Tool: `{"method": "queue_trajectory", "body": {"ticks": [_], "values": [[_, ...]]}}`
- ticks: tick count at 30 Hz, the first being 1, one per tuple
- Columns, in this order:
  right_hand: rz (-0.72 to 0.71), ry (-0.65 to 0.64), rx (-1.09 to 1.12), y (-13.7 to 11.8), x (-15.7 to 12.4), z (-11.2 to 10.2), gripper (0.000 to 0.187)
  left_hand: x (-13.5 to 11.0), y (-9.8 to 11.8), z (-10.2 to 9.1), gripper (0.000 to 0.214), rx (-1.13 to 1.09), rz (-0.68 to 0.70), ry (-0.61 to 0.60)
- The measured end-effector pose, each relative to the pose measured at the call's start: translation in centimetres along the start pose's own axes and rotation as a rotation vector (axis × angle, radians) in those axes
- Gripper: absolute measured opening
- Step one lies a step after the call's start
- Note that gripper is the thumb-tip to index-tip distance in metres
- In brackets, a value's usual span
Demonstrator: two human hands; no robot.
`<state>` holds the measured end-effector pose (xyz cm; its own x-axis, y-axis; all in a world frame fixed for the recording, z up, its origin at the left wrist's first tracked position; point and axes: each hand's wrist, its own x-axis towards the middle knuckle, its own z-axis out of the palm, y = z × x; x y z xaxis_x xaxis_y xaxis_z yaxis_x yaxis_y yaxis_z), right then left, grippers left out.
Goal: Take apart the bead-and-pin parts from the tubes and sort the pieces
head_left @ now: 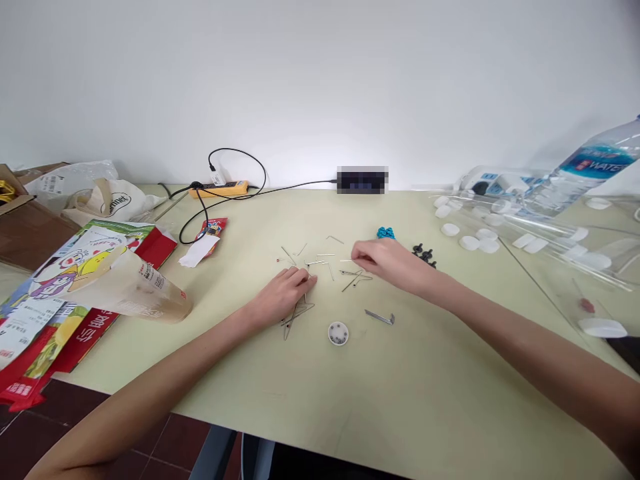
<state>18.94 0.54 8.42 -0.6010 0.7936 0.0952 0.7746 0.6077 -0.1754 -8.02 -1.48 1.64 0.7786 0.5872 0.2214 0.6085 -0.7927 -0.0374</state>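
My right hand [383, 261] is closed in a pinch on a thin metal rod [345, 261], whose end sticks out to the left of the fingertips. My left hand [287, 291] rests low over the table with curled fingers; what they hold, if anything, is hidden. Several bent metal rods [320, 262] lie between the hands, some with small dark pieces on them. More bent rods [295, 321] lie crossed just below my left hand. Nearer me are a small round white dish [338, 333] with little grey pieces and a bundle of L-shaped metal keys [381, 317].
Blue parts [385, 233] and black parts [424, 255] lie beyond my right hand. A drink cup [155, 293], a red packet [213, 233] and packaging crowd the left. At right are white discs [469, 243], clear tubes and a water bottle [585, 167]. A cable [295, 185] runs along the back.
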Motion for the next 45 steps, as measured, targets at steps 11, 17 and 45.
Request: {"method": "queue_trajectory", "body": {"ticks": [11,17,45], "values": [[-0.371,0.190,-0.295,0.8,-9.1,3.8,0.027,4.2,4.8,-1.1,0.027,-0.095,0.147,0.131],[-0.270,0.120,-0.103,0.9,-9.2,3.9,0.029,6.5,6.1,-1.1,0.023,-0.197,0.148,-0.079],[0.059,0.056,0.438,1.0,-8.7,4.1,0.022,8.2,7.3,-0.6,0.020,-0.394,0.097,-0.086]]}}
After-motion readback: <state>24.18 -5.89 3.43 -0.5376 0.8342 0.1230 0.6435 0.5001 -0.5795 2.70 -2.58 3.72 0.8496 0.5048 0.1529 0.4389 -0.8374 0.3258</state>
